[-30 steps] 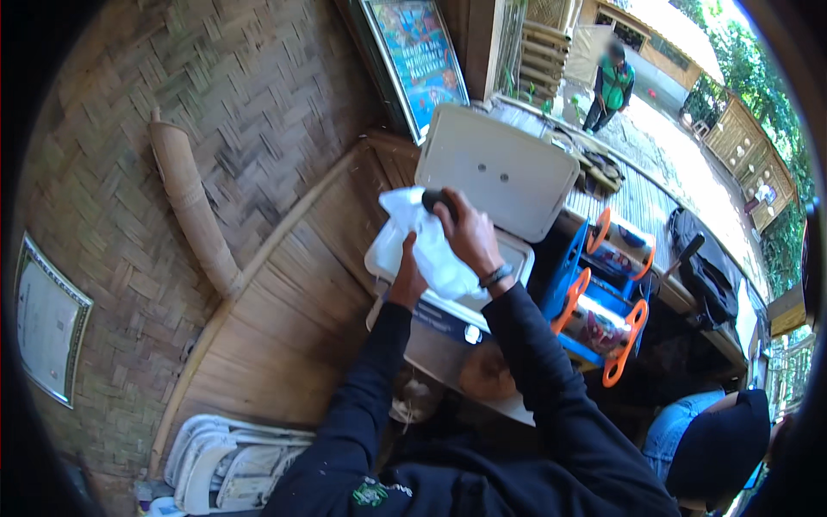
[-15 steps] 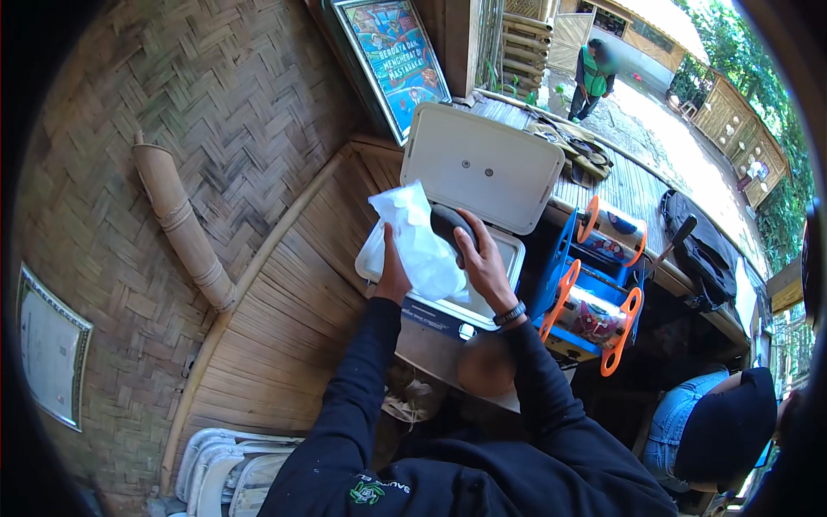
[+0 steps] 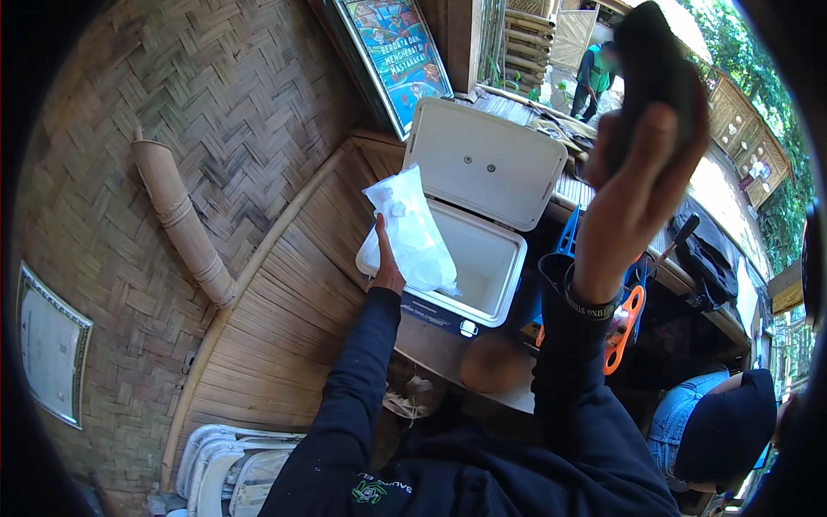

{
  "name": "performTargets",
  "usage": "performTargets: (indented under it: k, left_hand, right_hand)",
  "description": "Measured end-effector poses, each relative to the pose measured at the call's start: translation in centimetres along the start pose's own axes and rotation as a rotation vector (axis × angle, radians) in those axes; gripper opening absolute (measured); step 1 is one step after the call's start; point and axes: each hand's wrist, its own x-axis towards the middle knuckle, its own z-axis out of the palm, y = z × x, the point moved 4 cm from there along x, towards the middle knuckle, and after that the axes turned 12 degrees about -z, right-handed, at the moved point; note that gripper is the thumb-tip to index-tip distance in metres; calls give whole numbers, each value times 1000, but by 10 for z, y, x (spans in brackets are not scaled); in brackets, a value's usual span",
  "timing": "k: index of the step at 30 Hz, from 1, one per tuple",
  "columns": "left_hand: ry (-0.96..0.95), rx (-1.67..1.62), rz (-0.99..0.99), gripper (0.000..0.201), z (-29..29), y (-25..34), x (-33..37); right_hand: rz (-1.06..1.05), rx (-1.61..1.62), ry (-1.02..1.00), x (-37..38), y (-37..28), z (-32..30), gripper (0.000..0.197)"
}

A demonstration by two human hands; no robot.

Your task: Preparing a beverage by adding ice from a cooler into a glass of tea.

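Hanging over a white cooler box (image 3: 519,263) with its lid (image 3: 482,164) raised is a clear plastic bag of ice (image 3: 418,241). My left hand (image 3: 389,269) supports the bag from its left side, partly behind it. Raised high at the right, close to the camera, my right hand (image 3: 620,207) grips a dark, oblong, stone-like object (image 3: 650,69) that points upward. Its exact kind is hard to make out. Part of the box's pale interior shows to the right of the bag.
Right of the box stands a blue and orange frame (image 3: 631,314), partly hidden by my right arm. A black bag (image 3: 711,258) lies beyond it. A bent-over person (image 3: 724,422) is at lower right, another person (image 3: 592,77) farther off. Folded white chairs (image 3: 211,465) lean at lower left.
My right hand has lifted the dark object away from the bag, up and to the right toward the camera. The bag stays over the box with my left hand at its side.
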Motion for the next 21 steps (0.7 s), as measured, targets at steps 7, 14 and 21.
performTargets:
  k: [7,14,21]
  left_hand:
    - [-33,39,125,86,14,0,16]
    - [28,-54,53,78,8,-15,10]
    - [-134,48,-107,87,16,0,2]
  right_hand:
    - [590,-524,-1103,-192,107,-9,44]
    - [569,-266,-938,-215,138,-32,45]
    - [924,-25,-636,-189,132,-55,49]
